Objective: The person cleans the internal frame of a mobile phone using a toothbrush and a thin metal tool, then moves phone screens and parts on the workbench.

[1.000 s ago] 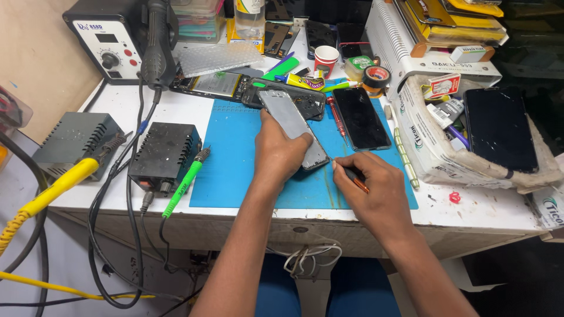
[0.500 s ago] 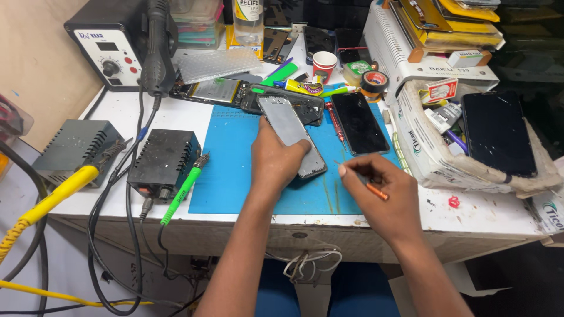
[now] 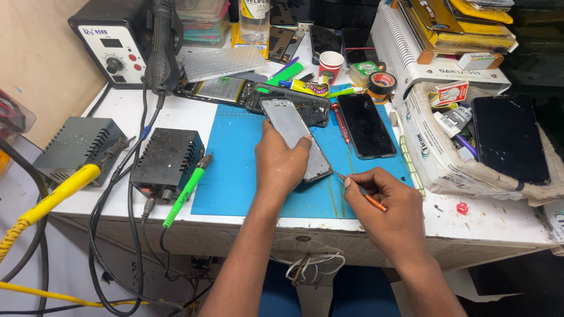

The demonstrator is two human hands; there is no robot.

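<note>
- Left hand [image 3: 281, 165]: closed over the lower end of a grey phone frame [image 3: 292, 130], pressing it onto the blue work mat [image 3: 235, 170]; the frame's upper end projects past the fingers, overlapping a dark phone housing [image 3: 311, 105].
- Right hand [image 3: 385, 208]: fingers pinched round an orange-handled screwdriver [image 3: 363, 192]; tip lies just beside the frame's lower right edge.
- Black phone [image 3: 366, 124] lies screen-up on the mat, right of the frame.
- Green soldering iron [image 3: 183, 194] rests against a black power box [image 3: 167, 161], left.

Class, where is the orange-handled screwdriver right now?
In the head view, the orange-handled screwdriver is in the right hand, its tip by the phone frame on the blue mat.
</note>
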